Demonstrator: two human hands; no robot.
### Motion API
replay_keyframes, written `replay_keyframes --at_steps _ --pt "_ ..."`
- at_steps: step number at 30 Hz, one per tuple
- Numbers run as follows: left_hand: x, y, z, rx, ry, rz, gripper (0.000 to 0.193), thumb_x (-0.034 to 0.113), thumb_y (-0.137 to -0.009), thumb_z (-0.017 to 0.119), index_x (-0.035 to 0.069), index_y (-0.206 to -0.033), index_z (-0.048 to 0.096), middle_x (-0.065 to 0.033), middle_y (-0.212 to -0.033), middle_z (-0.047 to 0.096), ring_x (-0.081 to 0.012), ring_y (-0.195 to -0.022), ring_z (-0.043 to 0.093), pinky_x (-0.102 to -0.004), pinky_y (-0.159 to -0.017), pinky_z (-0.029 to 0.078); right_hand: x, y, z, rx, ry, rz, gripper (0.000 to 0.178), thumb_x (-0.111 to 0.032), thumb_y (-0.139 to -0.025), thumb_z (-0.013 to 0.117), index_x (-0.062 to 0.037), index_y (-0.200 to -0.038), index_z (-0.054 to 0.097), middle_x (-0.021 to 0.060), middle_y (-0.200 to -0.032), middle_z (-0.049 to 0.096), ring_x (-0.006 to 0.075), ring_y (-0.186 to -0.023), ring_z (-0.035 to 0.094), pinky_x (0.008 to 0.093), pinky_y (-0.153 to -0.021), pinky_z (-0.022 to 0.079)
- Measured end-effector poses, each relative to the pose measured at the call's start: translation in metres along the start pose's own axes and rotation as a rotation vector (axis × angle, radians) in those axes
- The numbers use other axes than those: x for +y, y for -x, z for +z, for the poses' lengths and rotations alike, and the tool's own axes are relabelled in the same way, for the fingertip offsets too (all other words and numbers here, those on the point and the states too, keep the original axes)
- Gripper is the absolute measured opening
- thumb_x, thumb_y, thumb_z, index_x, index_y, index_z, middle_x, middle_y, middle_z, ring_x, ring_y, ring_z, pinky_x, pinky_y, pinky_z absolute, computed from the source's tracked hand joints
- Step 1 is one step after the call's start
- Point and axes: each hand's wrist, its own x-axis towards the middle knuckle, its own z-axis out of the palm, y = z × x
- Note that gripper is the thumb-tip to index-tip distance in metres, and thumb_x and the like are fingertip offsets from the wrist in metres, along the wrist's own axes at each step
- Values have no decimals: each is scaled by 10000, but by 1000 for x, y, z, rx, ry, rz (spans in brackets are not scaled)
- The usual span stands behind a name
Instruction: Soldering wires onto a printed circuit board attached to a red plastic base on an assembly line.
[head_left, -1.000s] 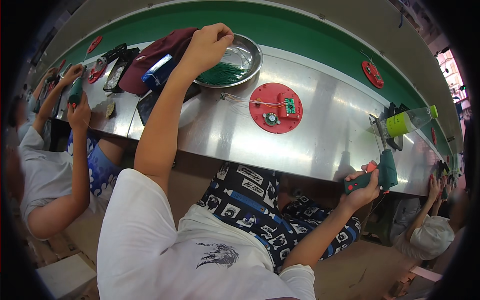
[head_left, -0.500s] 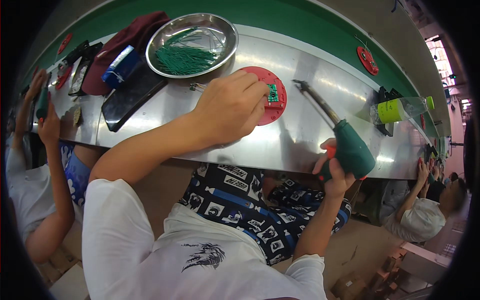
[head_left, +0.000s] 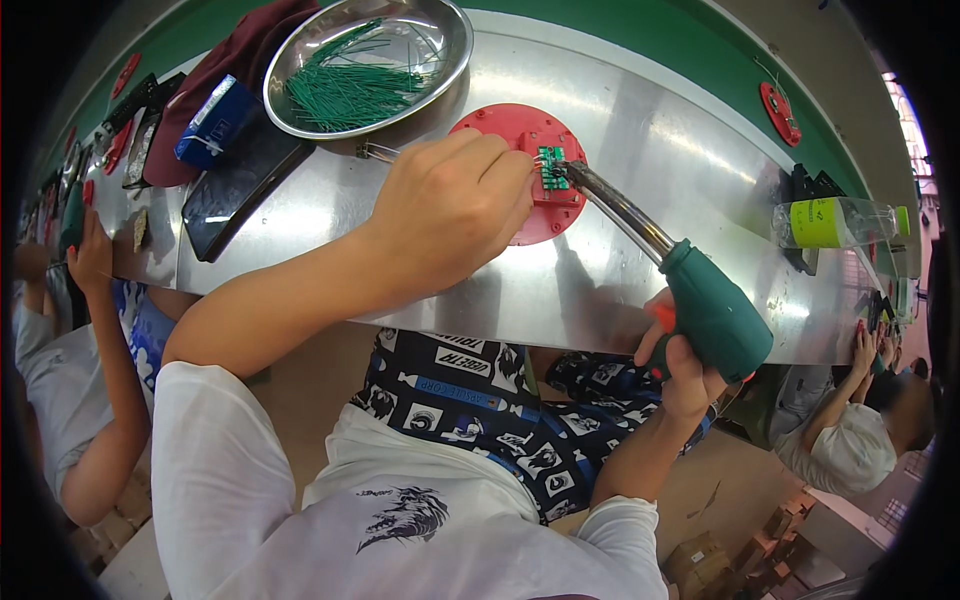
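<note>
My left hand (head_left: pixel 455 195) is closed in a pinch over a round red plastic casing (head_left: pixel 550 228). Thin wires (head_left: pixel 385 153) run under this hand, and fine ends show past its fingertips at a small green circuit board (head_left: pixel 552 172) on the casing. The fingers hide part of the casing. My right hand (head_left: pixel 690 375) grips a soldering gun (head_left: pixel 715 310) with a green body and a red trigger. Its long metal barrel points up and left, and the dark tip meets the board beside my left fingertips.
A steel bowl (head_left: pixel 450 85) of cut green wires stands on the metal bench (head_left: pixel 640 130). Left of it lie a dark red cap (head_left: pixel 180 140), a blue box (head_left: pixel 213 120) and a black phone (head_left: pixel 235 200). A bottle (head_left: pixel 835 222) lies at right; co-workers sit on both sides.
The soldering gun's tip has moved left from above the bare bench onto the circuit board. My left hand stays pinched at the casing. The whole view has shifted slightly.
</note>
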Motion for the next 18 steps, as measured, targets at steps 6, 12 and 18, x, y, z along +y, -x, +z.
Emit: replay_keyframes --at_steps 6,12,18 --pt "-2 4 -3 -33 -26 -13 133 1 -768 723 -19 -882 657 -110 -751 630 -273 -642 611 -368 -556 496 -1 4 4 23 -31 14 353 -13 -845 650 92 -1180 607 224 -1007 672 168 -565 590 295 -520 486" --pt "-1 1 0 -40 -57 12 136 4 -768 725 -19 -883 657 -107 -754 635 -267 -643 614 -363 -560 501 10 11 -6 21 47 14 539 -145 -873 678 119 -1305 494 245 -1044 620 215 -572 580 278 -419 484" --pt "1 -1 1 -46 -58 15 130 1 -770 721 -16 -881 656 -115 -757 632 -277 -647 613 -371 -575 501 9 9 -8 12 69 55 539 -126 -868 657 101 -1325 483 243 -1049 619 216 -563 574 288 -433 477"
